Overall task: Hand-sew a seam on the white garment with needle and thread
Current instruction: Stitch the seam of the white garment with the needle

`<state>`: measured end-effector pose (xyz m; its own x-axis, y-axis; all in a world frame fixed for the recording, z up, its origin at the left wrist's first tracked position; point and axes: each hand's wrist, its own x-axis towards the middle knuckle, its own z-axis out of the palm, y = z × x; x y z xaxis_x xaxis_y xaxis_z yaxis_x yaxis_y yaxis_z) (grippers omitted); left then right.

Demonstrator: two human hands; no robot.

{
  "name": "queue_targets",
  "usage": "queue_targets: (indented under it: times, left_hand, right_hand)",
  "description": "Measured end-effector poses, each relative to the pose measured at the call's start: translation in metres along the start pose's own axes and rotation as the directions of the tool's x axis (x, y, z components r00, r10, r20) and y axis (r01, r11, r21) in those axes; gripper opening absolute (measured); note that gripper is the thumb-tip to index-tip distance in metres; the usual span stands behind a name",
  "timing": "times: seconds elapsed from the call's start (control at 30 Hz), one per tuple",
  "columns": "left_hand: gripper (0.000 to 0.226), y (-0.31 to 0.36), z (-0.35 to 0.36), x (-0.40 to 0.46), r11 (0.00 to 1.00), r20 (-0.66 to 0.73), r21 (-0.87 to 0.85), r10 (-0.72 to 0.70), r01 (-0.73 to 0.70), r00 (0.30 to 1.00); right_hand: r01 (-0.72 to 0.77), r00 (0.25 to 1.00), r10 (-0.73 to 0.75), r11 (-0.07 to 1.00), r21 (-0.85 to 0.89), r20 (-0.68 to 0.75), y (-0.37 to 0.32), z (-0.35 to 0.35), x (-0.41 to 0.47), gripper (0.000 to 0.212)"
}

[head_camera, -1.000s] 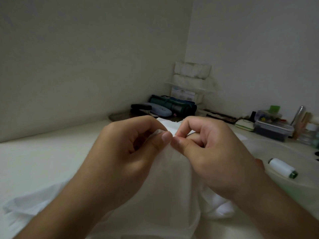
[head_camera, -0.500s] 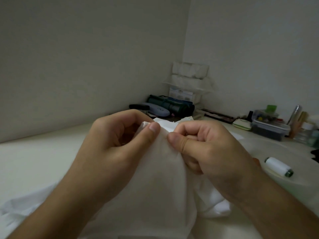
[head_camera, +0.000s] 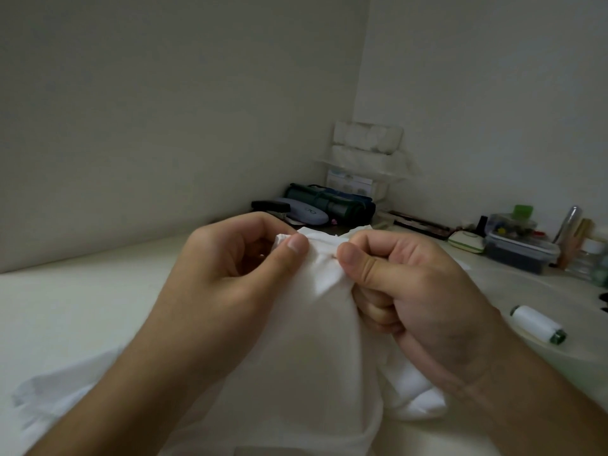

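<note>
1. The white garment [head_camera: 296, 340] is held raised above the pale bench [head_camera: 82, 307], with its lower part trailing down onto the bench surface toward the viewer.
2. The upper edge of the garment is pinched by the left hand [head_camera: 230, 284], thumb pressed on the near side of the fabric and fingers curled behind it.
3. The same edge is gripped just beside it by the right hand [head_camera: 411, 291], thumb on top and fingers curled closed; a small fold of cloth is bunched under that thumb.
4. A short stretch of the edge is kept taut between the two thumbs, which lie near each other but apart.
5. A thin dark fleck is seen at the tip of the right thumb; it may be the needle, but this cannot be told for certain. No thread can be made out against the cloth.
6. No finished stitches can be distinguished on the fabric, so how much of the seam is sewn cannot be judged; the work is taken to be mid-stitch or at the positioning of the fold.
7. A spool of white thread [head_camera: 538, 327] lies on the bench to the right, well apart from the hands.
8. Boxes and cases are stacked in the far corner.
</note>
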<state>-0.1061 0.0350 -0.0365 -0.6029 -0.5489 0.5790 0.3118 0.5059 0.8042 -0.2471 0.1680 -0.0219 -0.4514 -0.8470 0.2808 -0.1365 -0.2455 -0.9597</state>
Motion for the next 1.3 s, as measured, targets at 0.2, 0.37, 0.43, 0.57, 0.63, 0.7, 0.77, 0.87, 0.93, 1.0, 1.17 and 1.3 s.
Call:
queue_targets:
  times: [0.2,0.37,0.43,0.57,0.63,0.7,0.77,0.87,0.93,1.0,1.17,1.3]
  left_hand:
    - [0.023,-0.002,0.0,0.0,0.997,0.049,-0.069,-0.041,0.044,0.998]
    - [0.024,-0.001,0.003,0.0,0.995,0.084,-0.067,-0.069,0.074,0.994]
    - [0.025,-0.001,0.004,0.0,0.992,0.093,-0.082,-0.087,0.095,0.992]
    - [0.023,0.0,0.01,-0.001,0.975,0.124,-0.165,-0.129,0.149,0.984]
    - [0.024,-0.002,0.012,-0.001,0.971,0.131,-0.176,-0.14,0.162,0.981]
    - [0.024,-0.002,0.013,-0.001,0.965,0.133,-0.199,-0.147,0.171,0.98]
    - [0.023,-0.002,0.013,-0.001,0.966,0.126,-0.199,-0.142,0.166,0.982]
    - [0.02,-0.003,0.013,0.0,0.962,0.117,-0.202,-0.161,0.182,0.98]
    - [0.017,-0.004,0.013,-0.001,0.959,0.146,-0.215,-0.157,0.186,0.977]
    - [0.016,-0.005,0.015,-0.001,0.959,0.175,-0.213,-0.15,0.187,0.973]
    - [0.01,-0.008,0.013,0.0,0.938,0.217,-0.276,-0.151,0.21,0.964]
    - [0.024,-0.004,0.007,0.0,0.898,0.283,-0.364,-0.145,0.246,0.948]
  right_hand:
    - [0.01,1.0,-0.009,1.0,0.024,-0.021,-0.002,0.002,-0.002,0.028]
    - [0.026,1.0,-0.026,0.997,0.076,0.005,-0.001,0.003,-0.002,0.029]
    - [0.027,0.999,-0.029,0.995,0.099,0.019,0.0,0.004,-0.001,0.027]
    - [0.037,0.998,-0.043,0.993,0.115,0.051,0.001,0.005,-0.002,0.028]
    - [0.028,0.998,-0.033,0.992,0.123,0.044,0.002,0.006,-0.002,0.025]
    - [0.025,0.999,-0.03,0.994,0.106,0.039,0.003,0.007,-0.002,0.024]
    - [0.026,0.999,-0.029,0.996,0.089,0.033,0.003,0.007,-0.002,0.022]
    - [0.03,0.999,-0.033,0.997,0.07,0.043,0.001,0.008,-0.003,0.015]
    - [0.027,0.998,-0.032,0.996,0.086,0.056,0.002,0.008,-0.002,0.016]
    - [0.024,0.997,-0.032,0.994,0.109,0.072,0.004,0.008,-0.002,0.02]
    - [0.012,0.996,-0.018,0.998,0.068,0.083,0.002,0.007,-0.001,0.032]
    - [0.003,0.998,-0.009,0.995,0.096,0.066,-0.002,0.007,-0.002,0.037]
